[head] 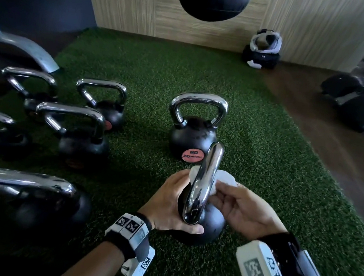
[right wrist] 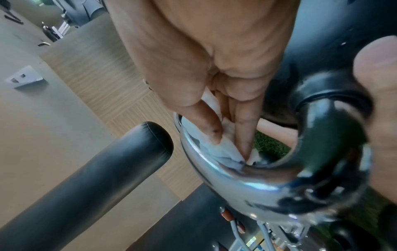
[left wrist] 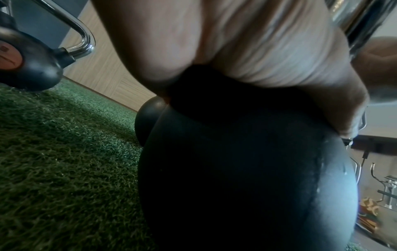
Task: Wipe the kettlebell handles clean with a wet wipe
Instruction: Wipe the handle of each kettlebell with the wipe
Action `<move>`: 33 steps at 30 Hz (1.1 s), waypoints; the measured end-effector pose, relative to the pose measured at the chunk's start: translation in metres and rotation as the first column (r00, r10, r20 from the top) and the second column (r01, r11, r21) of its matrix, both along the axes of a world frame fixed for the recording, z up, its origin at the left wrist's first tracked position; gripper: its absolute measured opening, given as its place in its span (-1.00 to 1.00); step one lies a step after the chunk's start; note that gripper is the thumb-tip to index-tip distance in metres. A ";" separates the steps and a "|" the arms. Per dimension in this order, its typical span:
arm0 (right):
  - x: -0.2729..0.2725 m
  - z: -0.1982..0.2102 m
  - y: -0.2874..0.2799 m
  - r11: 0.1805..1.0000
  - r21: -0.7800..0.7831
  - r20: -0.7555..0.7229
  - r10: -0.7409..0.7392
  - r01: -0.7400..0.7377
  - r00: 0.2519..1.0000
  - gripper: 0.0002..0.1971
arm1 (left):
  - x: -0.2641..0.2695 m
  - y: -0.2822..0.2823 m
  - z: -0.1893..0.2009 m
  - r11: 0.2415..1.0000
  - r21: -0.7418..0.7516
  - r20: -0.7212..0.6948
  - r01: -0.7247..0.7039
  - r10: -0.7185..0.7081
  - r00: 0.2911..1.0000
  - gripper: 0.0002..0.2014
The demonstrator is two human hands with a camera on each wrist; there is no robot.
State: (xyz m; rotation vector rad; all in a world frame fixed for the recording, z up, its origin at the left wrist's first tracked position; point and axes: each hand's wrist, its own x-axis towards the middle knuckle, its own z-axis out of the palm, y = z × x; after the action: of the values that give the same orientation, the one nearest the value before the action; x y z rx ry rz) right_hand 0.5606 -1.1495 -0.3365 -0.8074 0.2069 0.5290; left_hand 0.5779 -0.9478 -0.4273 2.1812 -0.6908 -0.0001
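A black kettlebell [head: 210, 225] with a chrome handle [head: 205, 180] stands on the green turf right in front of me. My left hand [head: 171, 200] grips it where the handle meets the ball, thumb across the front. My right hand [head: 243, 209] pinches a white wet wipe [head: 225, 179] and presses it against the right side of the handle. In the right wrist view my fingers [right wrist: 242, 135] push the wipe [right wrist: 217, 152] into the inner curve of the handle [right wrist: 227, 180]. The left wrist view shows my palm [left wrist: 236, 42] on top of the ball [left wrist: 247, 169].
A kettlebell marked 20 [head: 195, 128] stands just behind. Several more kettlebells [head: 80, 130] crowd the left side of the turf [head: 271, 165]. A black bag [head: 212, 2] hangs overhead. Wood floor [head: 328, 130] and gym equipment lie to the right, and a headset on a bag [head: 262, 50] by the wall.
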 end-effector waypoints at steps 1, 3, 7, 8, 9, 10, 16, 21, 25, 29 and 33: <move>0.006 0.002 -0.001 1.000 0.005 -0.025 -0.022 0.022 0.999 -0.68 | 0.000 0.000 -0.001 1.000 -0.003 -0.001 -0.007 0.007 1.000 0.18; 0.017 0.004 0.000 0.995 -0.014 -0.053 -0.095 0.094 0.994 -0.87 | 0.000 0.001 -0.006 1.000 -0.002 -0.001 -0.021 0.021 1.000 0.27; 0.017 -0.009 0.006 0.994 0.054 0.044 -0.093 0.091 0.995 -0.43 | 0.003 0.001 -0.009 0.999 0.025 0.016 -0.021 0.021 1.000 0.29; 0.014 -0.013 0.007 0.994 0.062 0.095 -0.101 0.095 0.990 -0.33 | 0.002 0.000 -0.008 1.000 0.023 0.019 -0.021 0.021 1.000 0.28; 0.012 -0.015 0.008 0.992 0.039 0.148 -0.124 0.120 0.981 -0.32 | 0.002 0.000 -0.008 1.000 0.019 0.022 -0.023 0.022 1.000 0.27; 0.012 -0.017 0.008 0.988 0.006 0.204 -0.155 0.157 0.967 -0.39 | 0.002 0.000 -0.007 1.000 0.015 0.023 -0.026 0.025 0.999 0.27; 0.028 -0.007 0.016 0.618 -0.533 0.498 -0.324 0.578 0.805 -0.65 | -0.001 0.000 -0.003 1.000 -0.020 0.038 -0.024 0.024 0.999 0.26; 0.035 0.001 0.026 0.204 -0.714 0.624 -0.250 0.670 0.740 -0.79 | -0.003 0.002 -0.002 0.997 -0.061 0.016 -0.042 0.043 0.999 0.30; 0.039 0.005 0.029 0.125 -0.792 0.573 -0.184 0.597 0.799 -0.84 | -0.004 0.003 -0.003 0.998 -0.049 0.019 -0.041 0.042 0.999 0.34; 0.046 0.005 0.031 0.046 -0.782 0.610 -0.153 0.622 0.778 -0.79 | -0.003 0.003 -0.003 0.998 -0.056 -0.014 -0.035 0.034 0.999 0.37; 0.040 -0.002 0.039 -0.009 -0.808 0.588 0.046 0.589 0.807 -0.65 | -0.002 0.003 -0.005 0.999 -0.028 0.061 -0.026 0.027 0.998 0.38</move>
State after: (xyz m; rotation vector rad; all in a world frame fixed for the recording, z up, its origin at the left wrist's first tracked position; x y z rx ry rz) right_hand 0.6008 -1.1101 -0.3382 -2.2690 0.2843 -0.4292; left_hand 0.5760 -0.9449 -0.4319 2.1714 -0.6926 0.0903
